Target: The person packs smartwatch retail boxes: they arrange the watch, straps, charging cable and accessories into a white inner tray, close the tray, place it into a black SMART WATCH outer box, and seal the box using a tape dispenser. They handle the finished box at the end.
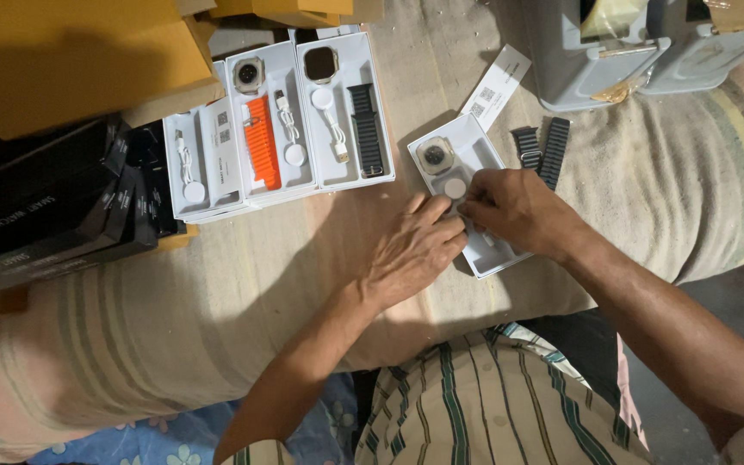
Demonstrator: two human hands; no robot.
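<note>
Bare striped cloth (pixel 174 301) along the bed's near edge lay open. Filled white trays (pixel 303 120), black boxes (pixel 45 207) and grey bins (pixel 613 52) crowded its far edge.

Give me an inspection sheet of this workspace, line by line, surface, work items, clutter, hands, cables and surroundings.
Surface: striped cloth-covered bed, pale and worn.
Job's things: white tray holding a watch body and a round white charger puck.
Clutter: three more white trays, one with an orange strap, one with a dark strap; two loose dark strap pieces; a white paper slip; black boxes.
Grippers: left hand and right hand both rest on the tray, fingertips together; what they pinch is hidden.
Cables: white charger leads in the trays.
Surroundings: brown cartons, grey bins.
</note>
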